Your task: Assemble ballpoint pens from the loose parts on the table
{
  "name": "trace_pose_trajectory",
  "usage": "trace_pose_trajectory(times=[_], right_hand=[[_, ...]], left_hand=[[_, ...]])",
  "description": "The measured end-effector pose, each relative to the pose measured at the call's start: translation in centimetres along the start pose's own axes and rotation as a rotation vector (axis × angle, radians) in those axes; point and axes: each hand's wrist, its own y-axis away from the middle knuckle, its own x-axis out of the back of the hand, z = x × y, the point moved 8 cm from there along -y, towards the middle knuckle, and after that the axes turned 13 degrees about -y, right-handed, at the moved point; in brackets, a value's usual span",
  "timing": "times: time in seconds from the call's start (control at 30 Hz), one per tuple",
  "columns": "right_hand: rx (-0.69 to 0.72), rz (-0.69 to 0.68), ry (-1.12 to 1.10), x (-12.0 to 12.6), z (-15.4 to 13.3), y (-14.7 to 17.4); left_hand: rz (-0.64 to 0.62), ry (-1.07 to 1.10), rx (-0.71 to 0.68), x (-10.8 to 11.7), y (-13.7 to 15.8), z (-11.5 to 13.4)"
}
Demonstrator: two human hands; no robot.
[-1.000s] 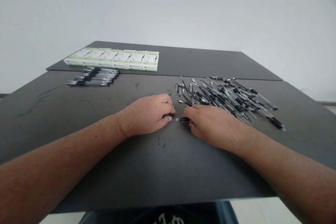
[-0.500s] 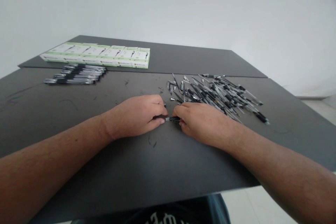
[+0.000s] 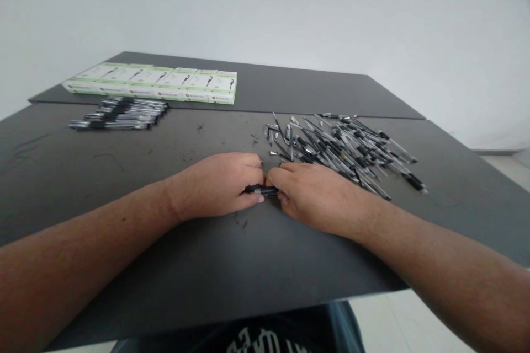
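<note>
Both ends of the slim black pen piece (image 3: 268,191) vanish inside the person's bare left hand (image 3: 223,185) and bare right hand (image 3: 318,193), so its full length cannot be told. The forearms (image 3: 103,237) run out of view. Printing on the white-and-green cardboard boxes (image 3: 165,81) is too small to read. Overlaps hide many clear-and-black plastic pen parts (image 3: 351,149). The bottom edge cuts the white lettering (image 3: 269,343).
</note>
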Motion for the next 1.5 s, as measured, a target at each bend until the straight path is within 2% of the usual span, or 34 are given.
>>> trace_pose_trajectory(times=[0.2, 0.67, 1.17, 1.5], right_hand=[[-0.043, -0.015, 0.021, 0.4, 0.5, 0.1], [0.041, 0.011, -0.024, -0.1, -0.1, -0.1], [0.013, 0.010, -0.075, 0.7, 0.1, 0.2], [0.016, 0.012, -0.085, 0.7, 0.1, 0.3]], left_hand=[[0.013, 0.025, -0.008, 0.1, 0.1, 0.1], [0.056, -0.015, -0.028, 0.3, -0.2, 0.3], [0.126, -0.072, -0.049, 0.6, -0.2, 0.7], [0.092, -0.046, -0.002, 1.0, -0.4, 0.5]])
